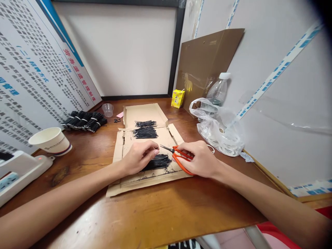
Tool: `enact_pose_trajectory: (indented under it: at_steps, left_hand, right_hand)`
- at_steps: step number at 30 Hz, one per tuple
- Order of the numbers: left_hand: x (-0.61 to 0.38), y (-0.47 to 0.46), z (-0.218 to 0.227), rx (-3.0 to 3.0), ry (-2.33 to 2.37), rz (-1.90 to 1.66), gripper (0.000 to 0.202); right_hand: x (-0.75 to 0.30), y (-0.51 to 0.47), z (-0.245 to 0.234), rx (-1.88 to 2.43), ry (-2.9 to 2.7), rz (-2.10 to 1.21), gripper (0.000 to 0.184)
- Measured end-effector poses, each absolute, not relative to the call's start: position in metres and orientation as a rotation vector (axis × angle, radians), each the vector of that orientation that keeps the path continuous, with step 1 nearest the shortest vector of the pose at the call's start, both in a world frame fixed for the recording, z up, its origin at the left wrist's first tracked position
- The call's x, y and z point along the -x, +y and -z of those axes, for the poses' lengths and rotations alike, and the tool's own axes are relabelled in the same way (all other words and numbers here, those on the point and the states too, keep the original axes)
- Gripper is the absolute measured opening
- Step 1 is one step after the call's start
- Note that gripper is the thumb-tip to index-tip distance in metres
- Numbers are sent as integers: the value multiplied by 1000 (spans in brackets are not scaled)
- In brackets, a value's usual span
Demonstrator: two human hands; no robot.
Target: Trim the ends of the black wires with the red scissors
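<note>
My right hand [201, 159] is wrapped round the orange handles of a pair of small scissors [181, 166], whose dark pointed blades stand slightly apart and point left. Close to the blade tips, the fingers of my left hand [140, 157] are pinched together; whatever is between them is too small or hidden to make out. Below both hands lies a pile of short black tubes or wires [159, 162], partly covered by the left hand. Farther back, two more piles sit on the flattened cardboard [145, 112]: a larger black pile [145, 132] and a smaller one [145, 123]. Dark crumbs dot the cardboard's near part.
On the left stand a paper cup [50, 140], a power strip [28, 173], tied black bundles [84, 121] and a clear plastic cup [108, 110]. To the right are a yellow box [177, 98], a plastic bag [220, 133] and a bottle [218, 90]. Walls enclose the table.
</note>
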State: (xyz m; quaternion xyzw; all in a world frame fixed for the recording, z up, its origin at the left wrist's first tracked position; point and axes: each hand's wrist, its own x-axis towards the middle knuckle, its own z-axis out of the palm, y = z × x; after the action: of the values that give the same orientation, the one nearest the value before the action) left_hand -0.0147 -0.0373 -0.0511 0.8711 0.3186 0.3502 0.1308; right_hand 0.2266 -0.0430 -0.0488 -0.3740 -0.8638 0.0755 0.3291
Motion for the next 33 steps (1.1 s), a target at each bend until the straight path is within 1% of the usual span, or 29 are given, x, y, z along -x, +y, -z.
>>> enact_pose_trajectory:
  at_steps: [11, 17, 21, 23, 29, 33]
  left_hand:
    - [17, -36, 54, -2599, 885, -987, 16]
    - [15, -38, 51, -2615, 856, -1032, 16]
    - [17, -38, 43, -2646, 921, -1117, 17]
    - [19, -30, 42, -2698, 998, -1105, 17]
    - [26, 6, 56, -2768, 1207, -941, 12]
    - [26, 11, 62, -2703, 1215, -971, 14]
  right_hand:
    - [-226, -48, 49, 926, -2312, -67, 20]
    - [-227, -47, 48, 956, -2317, -8, 24]
    - [-230, -46, 43, 934, -2253, 20, 25]
    - [-232, -45, 41, 906, -2220, 30, 23]
    - [-235, -43, 37, 954, -2158, 108, 22]
    - [-237, -42, 35, 965, -2153, 157, 24]
